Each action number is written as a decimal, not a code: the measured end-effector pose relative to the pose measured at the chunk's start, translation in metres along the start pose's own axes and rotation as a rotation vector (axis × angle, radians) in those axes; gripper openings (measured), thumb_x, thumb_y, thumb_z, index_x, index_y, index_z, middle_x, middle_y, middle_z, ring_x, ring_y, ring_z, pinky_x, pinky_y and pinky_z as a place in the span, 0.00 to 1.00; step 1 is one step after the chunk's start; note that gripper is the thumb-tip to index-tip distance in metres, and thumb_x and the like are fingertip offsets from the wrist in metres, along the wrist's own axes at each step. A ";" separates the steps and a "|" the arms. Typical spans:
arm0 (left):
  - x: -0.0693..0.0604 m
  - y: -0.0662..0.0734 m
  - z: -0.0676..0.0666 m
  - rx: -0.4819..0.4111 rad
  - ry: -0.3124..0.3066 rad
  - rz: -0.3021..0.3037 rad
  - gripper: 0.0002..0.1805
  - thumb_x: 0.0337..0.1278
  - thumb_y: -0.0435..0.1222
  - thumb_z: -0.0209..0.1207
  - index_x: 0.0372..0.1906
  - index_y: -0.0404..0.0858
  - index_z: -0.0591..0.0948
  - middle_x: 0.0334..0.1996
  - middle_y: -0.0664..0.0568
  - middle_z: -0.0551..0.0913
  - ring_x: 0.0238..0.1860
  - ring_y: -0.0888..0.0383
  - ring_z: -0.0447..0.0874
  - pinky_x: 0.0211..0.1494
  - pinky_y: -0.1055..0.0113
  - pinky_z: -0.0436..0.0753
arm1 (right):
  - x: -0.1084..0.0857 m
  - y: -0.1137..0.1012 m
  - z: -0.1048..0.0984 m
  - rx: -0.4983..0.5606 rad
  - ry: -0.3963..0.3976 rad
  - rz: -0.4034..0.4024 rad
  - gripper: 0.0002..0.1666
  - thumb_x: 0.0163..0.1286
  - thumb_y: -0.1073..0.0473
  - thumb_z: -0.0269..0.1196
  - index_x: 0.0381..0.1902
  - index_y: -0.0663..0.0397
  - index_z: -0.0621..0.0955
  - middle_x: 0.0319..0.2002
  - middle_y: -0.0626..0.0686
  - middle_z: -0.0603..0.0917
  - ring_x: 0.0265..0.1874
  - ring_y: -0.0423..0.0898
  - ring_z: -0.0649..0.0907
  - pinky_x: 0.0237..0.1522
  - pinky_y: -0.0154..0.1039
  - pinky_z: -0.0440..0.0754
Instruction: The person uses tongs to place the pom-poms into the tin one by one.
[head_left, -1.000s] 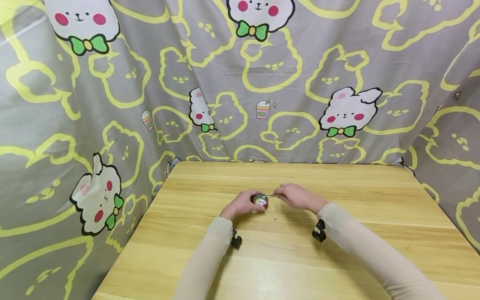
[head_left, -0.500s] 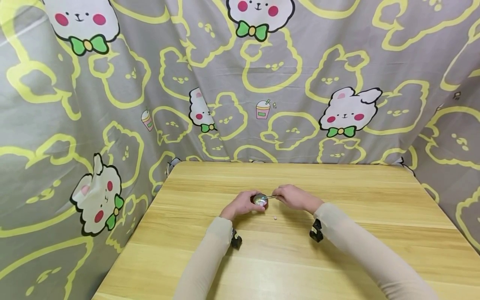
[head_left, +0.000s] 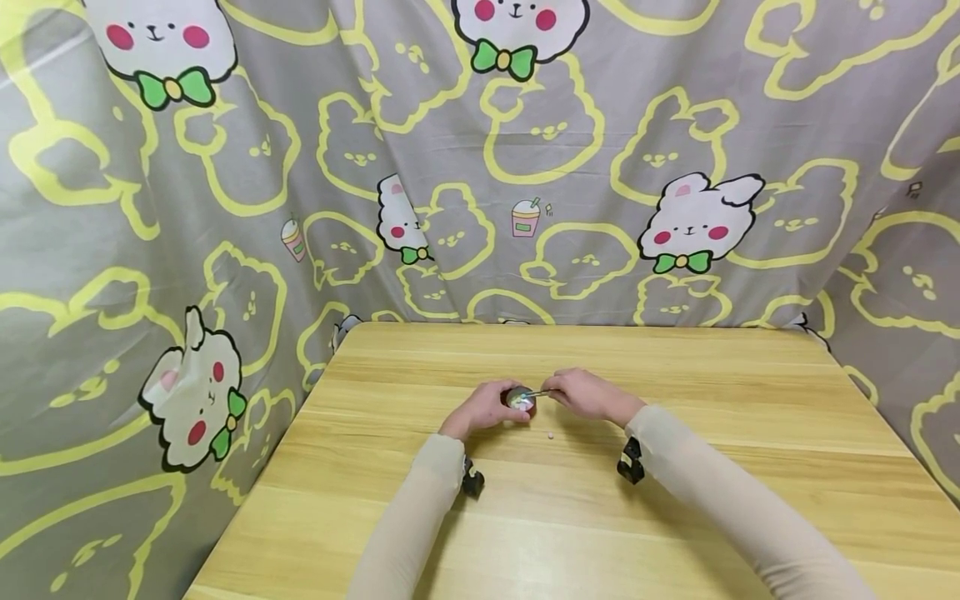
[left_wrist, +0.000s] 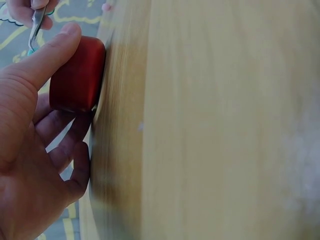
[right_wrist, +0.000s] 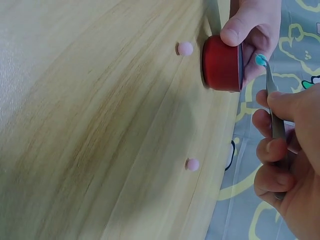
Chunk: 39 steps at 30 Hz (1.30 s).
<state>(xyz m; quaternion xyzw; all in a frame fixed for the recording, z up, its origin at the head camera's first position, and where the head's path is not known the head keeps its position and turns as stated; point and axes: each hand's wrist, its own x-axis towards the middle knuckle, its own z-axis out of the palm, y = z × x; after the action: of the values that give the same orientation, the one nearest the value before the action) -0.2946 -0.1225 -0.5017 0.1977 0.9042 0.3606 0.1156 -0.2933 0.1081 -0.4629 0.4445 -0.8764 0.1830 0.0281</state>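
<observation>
A small round red tin (right_wrist: 222, 64) stands on the wooden table, its inside shiny in the head view. My left hand (head_left: 487, 407) grips it round the side, the thumb on the near side in the left wrist view (left_wrist: 77, 75). My right hand (head_left: 592, 395) pinches metal tweezers (right_wrist: 276, 125), whose tips hold a small teal piece (right_wrist: 260, 60) just over the tin's opening. Two pink beads, one near the tin (right_wrist: 185, 48) and one farther off (right_wrist: 192, 164), lie on the table.
The wooden table (head_left: 540, 533) reaches under both forearms. A grey curtain (head_left: 465, 158) with yellow outlines and white cartoon animals hangs behind and beside it. Black wrist mounts sit at both sleeves.
My right hand has shifted slightly left, bringing the tweezer tips farther over the tin. My left hand and the tin look unmoved.
</observation>
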 end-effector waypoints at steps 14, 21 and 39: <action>-0.001 0.000 0.001 -0.036 0.000 -0.001 0.29 0.47 0.47 0.70 0.57 0.46 0.77 0.48 0.56 0.79 0.48 0.60 0.75 0.53 0.63 0.73 | 0.002 0.001 0.003 0.002 -0.024 0.025 0.09 0.69 0.65 0.57 0.44 0.58 0.83 0.37 0.52 0.82 0.38 0.47 0.82 0.43 0.44 0.79; -0.001 -0.001 0.001 -0.033 0.010 0.010 0.28 0.46 0.46 0.71 0.56 0.46 0.78 0.47 0.57 0.79 0.48 0.60 0.75 0.54 0.64 0.72 | 0.002 -0.001 0.001 0.019 -0.014 0.041 0.10 0.70 0.63 0.56 0.43 0.59 0.82 0.37 0.52 0.82 0.37 0.46 0.81 0.42 0.44 0.79; 0.000 -0.002 0.002 -0.010 0.007 0.010 0.30 0.47 0.47 0.70 0.57 0.44 0.77 0.48 0.57 0.80 0.48 0.61 0.75 0.54 0.65 0.72 | -0.002 -0.001 -0.004 0.067 -0.013 0.122 0.11 0.72 0.62 0.55 0.47 0.58 0.81 0.40 0.52 0.82 0.39 0.46 0.81 0.43 0.45 0.78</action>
<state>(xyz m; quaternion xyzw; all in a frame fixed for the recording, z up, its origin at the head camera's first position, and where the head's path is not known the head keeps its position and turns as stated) -0.2946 -0.1232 -0.5046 0.2004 0.9017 0.3665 0.1116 -0.2918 0.1107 -0.4595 0.3921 -0.8954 0.2108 -0.0036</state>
